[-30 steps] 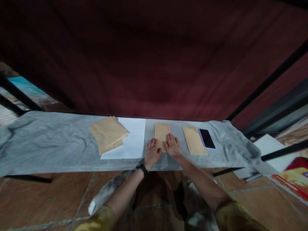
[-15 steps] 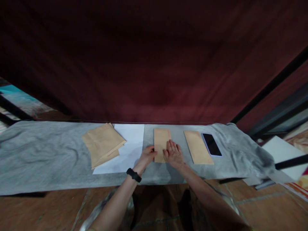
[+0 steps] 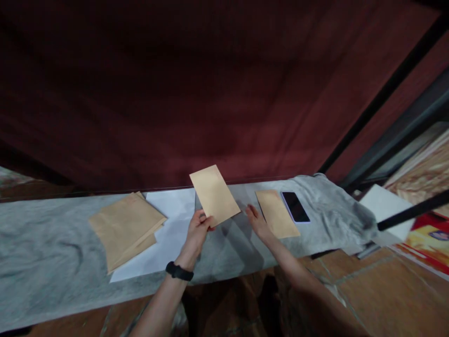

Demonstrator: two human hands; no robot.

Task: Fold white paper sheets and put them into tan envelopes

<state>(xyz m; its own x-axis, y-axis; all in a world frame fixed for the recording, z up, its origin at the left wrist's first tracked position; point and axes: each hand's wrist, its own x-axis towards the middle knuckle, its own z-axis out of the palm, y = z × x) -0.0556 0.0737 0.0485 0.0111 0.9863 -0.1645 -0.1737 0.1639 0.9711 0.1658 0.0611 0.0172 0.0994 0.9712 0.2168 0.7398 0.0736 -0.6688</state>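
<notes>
A brown paper envelope is raised above the cloth and tilted. My left hand, with a black band on its wrist, pinches it at the lower left corner, thumb on top. To the right, my right hand hovers apart from the envelope's lower right corner, its fingers loosely stretched and holding nothing. Beside that hand a second brown envelope lies flat. Left of my left hand, several larger brown paper pieces rest in a loose pile, partly covering white paper.
A phone with a dark screen lies right of the flat envelope. Grey cloth covers the long narrow surface. Behind it hangs a dark red curtain. Black bars and a white board stand at the right.
The middle envelope has been lifted off the cloth by my left hand and turned at a slant. My right hand has come off it. The view has shifted and tilted slightly.
</notes>
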